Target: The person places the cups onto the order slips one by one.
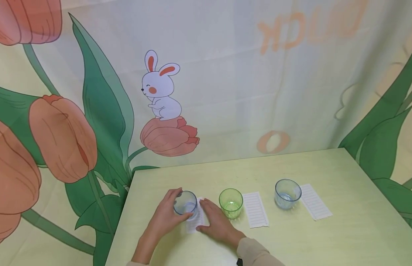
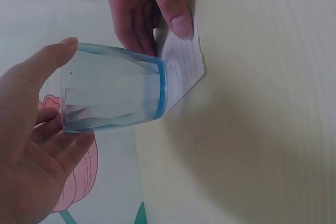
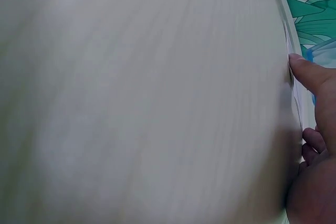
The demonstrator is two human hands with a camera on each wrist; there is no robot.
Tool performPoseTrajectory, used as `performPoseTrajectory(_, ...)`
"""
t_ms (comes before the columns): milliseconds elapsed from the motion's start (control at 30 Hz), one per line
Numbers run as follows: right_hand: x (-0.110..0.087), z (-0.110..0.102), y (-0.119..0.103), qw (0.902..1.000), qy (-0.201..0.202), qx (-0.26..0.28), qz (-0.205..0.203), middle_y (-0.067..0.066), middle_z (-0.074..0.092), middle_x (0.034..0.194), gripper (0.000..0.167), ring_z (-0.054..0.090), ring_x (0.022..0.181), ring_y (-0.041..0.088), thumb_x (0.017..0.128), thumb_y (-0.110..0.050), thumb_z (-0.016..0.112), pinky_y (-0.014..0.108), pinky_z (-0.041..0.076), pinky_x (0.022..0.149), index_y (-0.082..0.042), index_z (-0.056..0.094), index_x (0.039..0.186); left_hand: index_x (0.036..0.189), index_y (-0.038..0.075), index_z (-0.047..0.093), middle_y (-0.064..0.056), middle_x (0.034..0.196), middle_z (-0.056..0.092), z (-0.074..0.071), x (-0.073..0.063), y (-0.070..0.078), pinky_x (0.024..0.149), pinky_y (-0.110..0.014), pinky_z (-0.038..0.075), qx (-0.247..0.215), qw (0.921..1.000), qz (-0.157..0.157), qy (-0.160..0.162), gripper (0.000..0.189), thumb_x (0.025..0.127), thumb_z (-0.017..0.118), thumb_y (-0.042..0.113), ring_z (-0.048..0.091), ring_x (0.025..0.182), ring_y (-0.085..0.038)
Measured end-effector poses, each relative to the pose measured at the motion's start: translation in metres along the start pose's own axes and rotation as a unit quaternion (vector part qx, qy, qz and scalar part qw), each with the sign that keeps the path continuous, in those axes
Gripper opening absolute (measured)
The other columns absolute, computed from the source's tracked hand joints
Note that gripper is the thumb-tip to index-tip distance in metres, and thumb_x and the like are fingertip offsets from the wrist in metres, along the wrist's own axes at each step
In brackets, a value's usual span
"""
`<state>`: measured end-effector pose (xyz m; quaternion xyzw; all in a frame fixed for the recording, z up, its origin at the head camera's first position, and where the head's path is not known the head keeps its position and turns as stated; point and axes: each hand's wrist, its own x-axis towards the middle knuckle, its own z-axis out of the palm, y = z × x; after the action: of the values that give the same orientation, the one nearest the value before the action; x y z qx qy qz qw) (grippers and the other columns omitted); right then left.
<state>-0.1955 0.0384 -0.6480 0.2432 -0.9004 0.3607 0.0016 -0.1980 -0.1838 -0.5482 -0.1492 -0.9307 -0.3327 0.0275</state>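
In the head view my left hand (image 1: 166,212) holds a clear blue glass (image 1: 185,203) near its rim, thumb on one side and fingers on the other. The base of the glass (image 2: 160,87) is over or against a lined paper slip (image 2: 185,59); whether it bears on the paper, I cannot tell. My right hand (image 1: 219,223) lies low on the table with thumb and fingers spread at the slip's right side. Its thumb (image 2: 178,22) touches the paper in the left wrist view, while the right wrist view catches the hand (image 3: 323,114) only at the edge.
Just right of my right hand stands a green glass (image 1: 230,204), with a lined slip (image 1: 256,210) beside it. Farther right, another blue glass (image 1: 287,194) stands next to a third slip (image 1: 315,202). A printed curtain (image 1: 226,92) hangs behind the pale table (image 1: 352,229).
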Motion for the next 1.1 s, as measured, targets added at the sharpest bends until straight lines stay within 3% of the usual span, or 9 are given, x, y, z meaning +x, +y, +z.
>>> performPoseTrajectory(600,0.002,0.003,0.005,0.9999,-0.004,-0.011,0.0,0.011,0.046,0.164,0.095,0.035,0.155,0.033,0.086,-0.038,0.087,0.05,0.03,0.126,-0.004,0.041,0.161,0.152,0.003,0.05,-0.009,0.143,0.057,0.018,0.004,0.002,0.102,-0.045,0.057,0.003,0.9998,-0.012,-0.013,0.094,0.078,0.097,0.037,0.064,0.124,-0.029)
performPoseTrajectory(1100,0.001,0.004,0.003,0.9999,0.007,-0.008,-0.008,0.013,0.047,0.162,0.093,0.035,0.155,0.034,0.086,-0.039,0.088,0.051,0.031,0.126,-0.004,0.042,0.16,0.155,0.002,0.048,-0.011,0.143,0.057,0.016,0.004,0.001,0.104,-0.047,0.055,-0.011,0.9993,-0.027,-0.025,0.094,0.081,0.094,0.037,0.063,0.124,-0.031)
